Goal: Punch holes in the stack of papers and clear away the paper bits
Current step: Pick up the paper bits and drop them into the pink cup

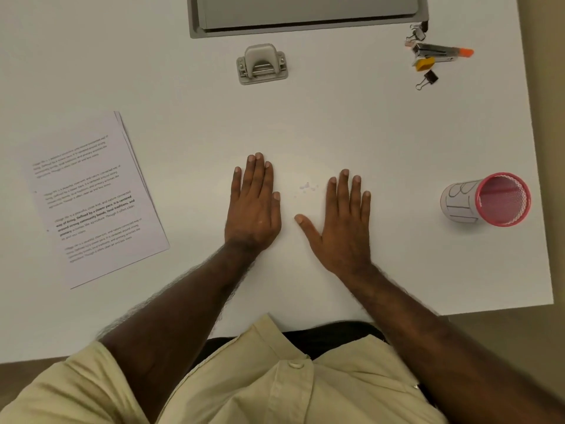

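On table (397,154), both flat hands empty.

A white table (336,117) fills nearly the whole view, its surface plain, matte and evenly lit, with only soft shadows. Its right edge runs down the picture at a slight slant, and its near edge crosses the lower part. Beyond those edges a tan-brown floor (547,148) shows along the right side and at the lower left corner. Set into the table's far side is a grey rectangular panel (305,10) with a darker rim, cut off by the top of the view.
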A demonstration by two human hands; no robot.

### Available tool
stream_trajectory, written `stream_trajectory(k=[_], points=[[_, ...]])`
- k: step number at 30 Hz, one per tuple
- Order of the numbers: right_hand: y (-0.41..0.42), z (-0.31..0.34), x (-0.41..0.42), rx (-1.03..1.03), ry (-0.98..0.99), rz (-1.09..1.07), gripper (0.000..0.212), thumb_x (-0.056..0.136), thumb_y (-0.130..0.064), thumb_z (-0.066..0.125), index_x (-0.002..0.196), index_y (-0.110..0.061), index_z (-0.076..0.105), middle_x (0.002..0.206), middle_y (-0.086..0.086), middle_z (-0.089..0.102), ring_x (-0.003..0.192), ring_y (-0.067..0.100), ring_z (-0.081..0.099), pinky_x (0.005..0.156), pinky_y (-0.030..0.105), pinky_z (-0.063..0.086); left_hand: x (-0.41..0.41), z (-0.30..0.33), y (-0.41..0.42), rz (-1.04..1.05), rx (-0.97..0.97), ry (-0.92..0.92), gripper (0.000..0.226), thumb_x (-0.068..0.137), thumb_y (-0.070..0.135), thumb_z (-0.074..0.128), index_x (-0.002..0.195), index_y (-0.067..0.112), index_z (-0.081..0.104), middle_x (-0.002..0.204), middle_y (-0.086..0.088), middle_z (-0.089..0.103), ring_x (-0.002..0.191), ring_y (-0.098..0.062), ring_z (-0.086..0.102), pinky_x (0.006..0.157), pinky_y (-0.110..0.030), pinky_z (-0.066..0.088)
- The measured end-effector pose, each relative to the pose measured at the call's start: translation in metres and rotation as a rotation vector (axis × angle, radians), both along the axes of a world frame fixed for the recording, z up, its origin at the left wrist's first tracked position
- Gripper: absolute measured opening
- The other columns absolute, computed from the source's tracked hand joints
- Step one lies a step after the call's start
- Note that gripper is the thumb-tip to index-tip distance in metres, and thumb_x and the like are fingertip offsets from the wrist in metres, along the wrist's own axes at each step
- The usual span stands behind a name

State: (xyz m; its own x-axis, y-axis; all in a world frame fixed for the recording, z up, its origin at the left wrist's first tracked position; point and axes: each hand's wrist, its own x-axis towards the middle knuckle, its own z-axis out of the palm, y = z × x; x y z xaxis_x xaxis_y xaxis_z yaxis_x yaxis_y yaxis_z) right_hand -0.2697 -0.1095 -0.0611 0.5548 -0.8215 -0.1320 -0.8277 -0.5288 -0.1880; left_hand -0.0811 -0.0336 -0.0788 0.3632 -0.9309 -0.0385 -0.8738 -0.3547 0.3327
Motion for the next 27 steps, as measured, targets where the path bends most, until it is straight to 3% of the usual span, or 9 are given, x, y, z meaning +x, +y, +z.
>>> stream_trajectory(k=[6, 14, 19, 27], points=[[0.006, -0.015, 0.003, -0.093, 0.043, 0.054, 0.106, 0.097, -0.086, 0.024, 0.169, -0.009, 0.012, 0.178, 0.016, 0.001, 0.166, 0.037, 0.000, 0.128, 0.069, 0.008, 0.004, -0.001, -0.001, -0.035, 0.022, -0.007, 0.070, 0.111, 0.040, 0.028, 0.170, 0.006, 0.010, 0.180, -0.013, 0.004, 0.167, -0.027, -0.001, 0.136, -0.052, 0.007], [0.009, -0.028, 0.018, -0.140, 0.019, 0.120, 0.103, 0.097, -0.086, 0.025, 0.170, -0.015, 0.012, 0.178, 0.015, 0.001, 0.166, 0.037, 0.001, 0.126, 0.073, 0.008, 0.013, 0.001, 0.005, -0.104, 0.050, -0.003, 0.070, 0.112, 0.042, 0.026, 0.171, 0.008, 0.007, 0.180, -0.010, 0.001, 0.167, -0.025, -0.004, 0.136, -0.049, 0.007], [0.008, -0.032, 0.017, -0.173, -0.014, 0.118, 0.103, 0.096, -0.087, 0.029, 0.171, -0.019, 0.010, 0.179, 0.013, 0.003, 0.166, 0.034, 0.003, 0.126, 0.072, 0.009, 0.013, 0.001, 0.005, -0.105, 0.036, 0.005, 0.071, 0.112, 0.046, 0.018, 0.171, 0.008, 0.007, 0.180, -0.010, 0.001, 0.167, -0.025, -0.003, 0.136, -0.050, 0.007], [0.013, -0.024, 0.025, -0.193, 0.027, 0.034, 0.095, 0.099, -0.082, 0.026, 0.170, -0.020, 0.014, 0.179, 0.007, 0.011, 0.166, 0.029, 0.009, 0.130, 0.065, 0.007, 0.016, -0.006, 0.005, -0.094, 0.005, 0.003, 0.073, 0.111, 0.047, 0.026, 0.171, 0.011, 0.006, 0.180, -0.009, 0.001, 0.167, -0.023, -0.003, 0.136, -0.049, 0.007]])
